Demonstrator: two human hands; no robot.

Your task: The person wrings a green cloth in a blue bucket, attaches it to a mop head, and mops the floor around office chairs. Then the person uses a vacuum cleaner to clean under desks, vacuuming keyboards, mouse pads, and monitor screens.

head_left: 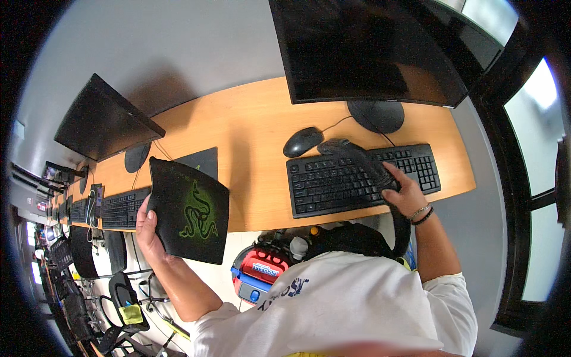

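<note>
My left hand (149,227) grips the left edge of a black mouse pad (171,205) with a green snake emblem. It holds the pad up, tilted, in front of the desk edge. In my right hand (403,189) is a black vacuum nozzle (357,158), blurred, reaching over a black keyboard (330,192). Below that hand a dark hose (401,227) hangs past the desk edge. Whether the nozzle touches the keys I cannot tell. Just left of its tip sits a black corded mouse (303,142).
A large monitor (370,53) stands behind the keyboard on the wooden desk (254,120). To the left are another monitor (109,120), a second dark mat (203,160) and a second keyboard (125,207). A red and grey machine (256,276) and office chairs (125,290) are on the floor.
</note>
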